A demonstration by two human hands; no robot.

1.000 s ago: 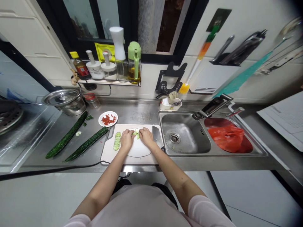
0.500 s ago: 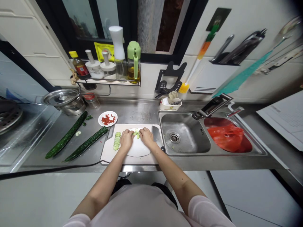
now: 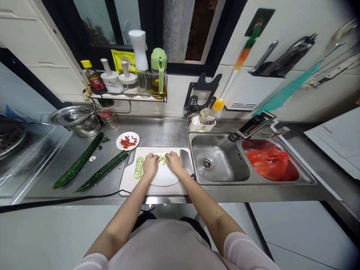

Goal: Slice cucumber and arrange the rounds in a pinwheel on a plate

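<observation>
On a steel kitchen counter, a cutting board holds a white plate, at whose far rim the left hand and right hand, fingers curled, pinch cucumber slices between them.

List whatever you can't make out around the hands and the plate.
Head view only:
- Plate: far part hidden under the left hand and right hand.
- Slices at the fingertips: too small to count, or to tell which hand grips them.
- Knife: partly hidden behind the right wrist.
- Red bits: too small to identify.
- Red bag: hides whatever is under it.
</observation>
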